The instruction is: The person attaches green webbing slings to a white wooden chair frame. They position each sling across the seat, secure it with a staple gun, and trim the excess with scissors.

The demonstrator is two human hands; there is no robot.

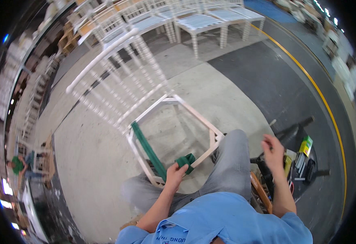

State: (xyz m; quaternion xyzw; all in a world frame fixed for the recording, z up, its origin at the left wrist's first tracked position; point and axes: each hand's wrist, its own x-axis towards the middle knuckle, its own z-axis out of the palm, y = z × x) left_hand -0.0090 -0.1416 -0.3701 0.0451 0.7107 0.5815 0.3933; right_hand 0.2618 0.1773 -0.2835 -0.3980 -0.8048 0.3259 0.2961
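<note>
Along the chair frame's left side, a green strip lies nearer the left grip

At nine o'clock, far off, a co-worker in a green top shows small. Closer in, the strip's long axis slants from eleven o'clock down to five. It lies at about ten o'clock from the left grip, which is closed on a bunched green bundle; that bundle shows at one o'clock from the palm, just beside the fingers. Whether bundle and strip join is hard to tell. Farther across, the right grip hangs loosely spread, with nothing seen in it; the bundle lies well apart from it, at nine o'clock. At three o'clock from this right grip sits a green-and-yellow packet.
</note>
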